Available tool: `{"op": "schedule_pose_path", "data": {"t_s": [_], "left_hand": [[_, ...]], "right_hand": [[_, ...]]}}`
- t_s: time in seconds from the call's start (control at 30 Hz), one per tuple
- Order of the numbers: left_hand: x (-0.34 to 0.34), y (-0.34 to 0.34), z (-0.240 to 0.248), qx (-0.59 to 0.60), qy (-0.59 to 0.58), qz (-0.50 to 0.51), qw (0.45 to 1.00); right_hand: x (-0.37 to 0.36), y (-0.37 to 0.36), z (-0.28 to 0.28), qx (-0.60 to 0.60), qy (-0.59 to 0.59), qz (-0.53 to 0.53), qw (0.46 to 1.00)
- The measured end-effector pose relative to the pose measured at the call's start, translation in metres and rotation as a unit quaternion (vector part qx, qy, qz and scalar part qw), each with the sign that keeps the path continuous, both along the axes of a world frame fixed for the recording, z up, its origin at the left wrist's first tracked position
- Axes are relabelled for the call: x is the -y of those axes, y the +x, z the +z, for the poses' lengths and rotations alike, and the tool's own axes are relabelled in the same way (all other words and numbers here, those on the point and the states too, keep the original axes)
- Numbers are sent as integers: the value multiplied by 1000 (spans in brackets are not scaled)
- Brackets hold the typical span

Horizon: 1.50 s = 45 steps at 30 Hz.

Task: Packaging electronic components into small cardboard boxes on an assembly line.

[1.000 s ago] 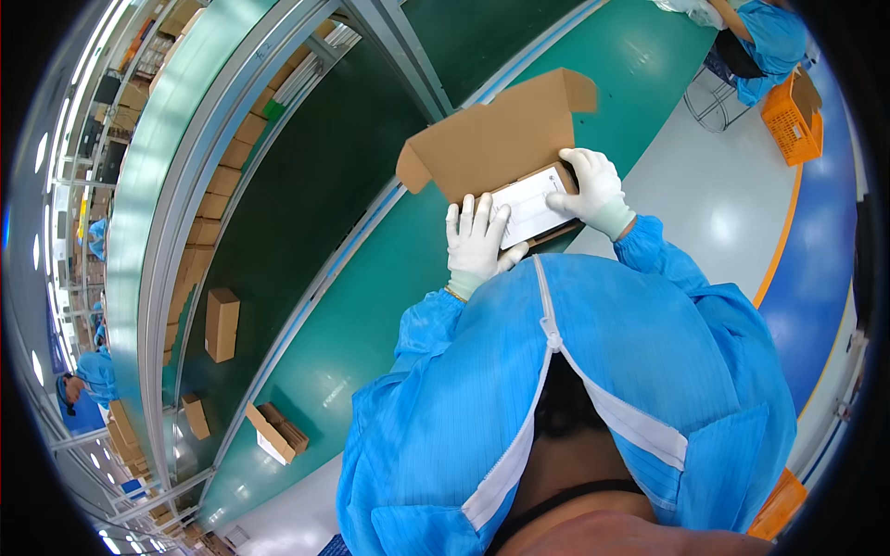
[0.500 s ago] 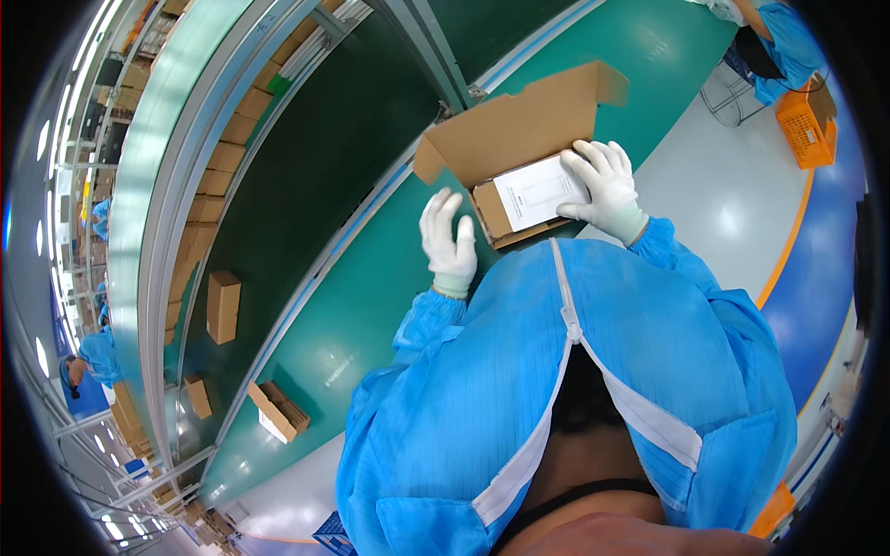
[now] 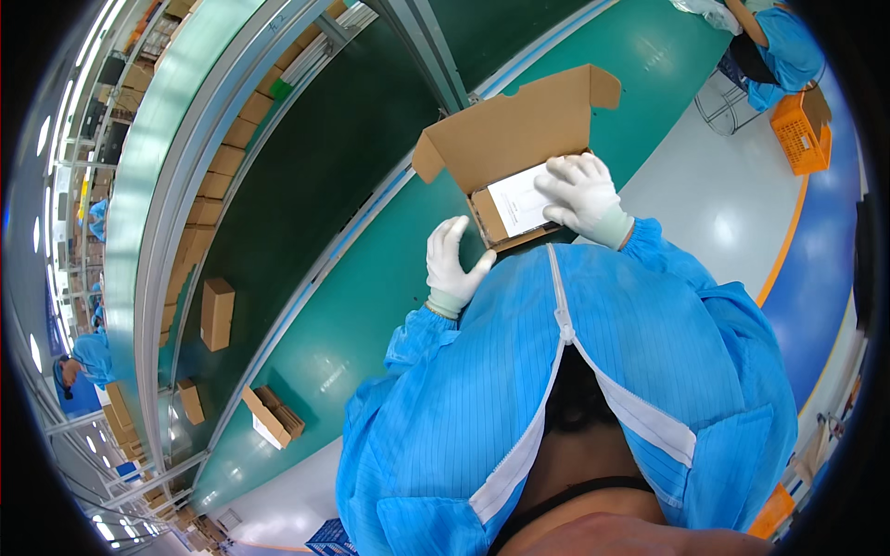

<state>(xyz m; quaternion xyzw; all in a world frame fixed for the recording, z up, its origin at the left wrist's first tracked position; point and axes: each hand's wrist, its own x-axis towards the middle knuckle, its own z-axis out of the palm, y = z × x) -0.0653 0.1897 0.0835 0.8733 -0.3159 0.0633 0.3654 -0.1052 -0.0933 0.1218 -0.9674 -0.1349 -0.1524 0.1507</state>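
In front of me on the green bench lies a cardboard box (image 3: pixel 505 120) with its lid raised on the far side. A white printed leaflet (image 3: pixel 515 203) rests inside it, on top of brown cardboard. My right hand (image 3: pixel 586 199), in a white glove, lies over the leaflet's right end with fingers spread and partly bent. It seems to touch the paper, and I see no grip on it. My left hand (image 3: pixel 451 266), gloved too, is held just off the box's near left corner. Its fingers are up, the thumb is apart, and nothing is in it.
Beyond the green bench (image 3: pixel 357 320) runs a dark conveyor belt (image 3: pixel 306 190) carrying a closed carton (image 3: pixel 218 313). Another open box (image 3: pixel 273 417) sits at the bench's left end. A co-worker (image 3: pixel 783 51) is at the far right, near an orange crate (image 3: pixel 802 134).
My right hand has moved slightly left over the leaflet. My left hand has dropped a little toward me, its thumb now nearer the box. The carton on the belt has shifted slightly.
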Motion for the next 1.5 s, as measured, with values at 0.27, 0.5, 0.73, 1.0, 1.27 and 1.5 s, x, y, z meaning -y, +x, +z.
{"op": "schedule_pose_path", "data": {"t_s": [0.27,0.5,0.73,1.0,1.27,1.5], "left_hand": [[17,20,-7,-118,14,-38,992],[25,25,-46,-182,-72,-14,981],[27,44,-51,-249,-166,-72,951],[14,71,-35,-327,-73,73,939],[57,99,-35,-424,-283,109,853],[74,111,-49,-422,-237,153,862]], "right_hand": [[60,25,-15,-1,408,-295,864],[68,38,1,-82,655,-60,749],[71,21,35,-59,476,-98,872],[60,35,54,-95,177,-140,970],[60,54,46,-226,73,-151,960],[63,35,18,-182,106,-178,961]]}}
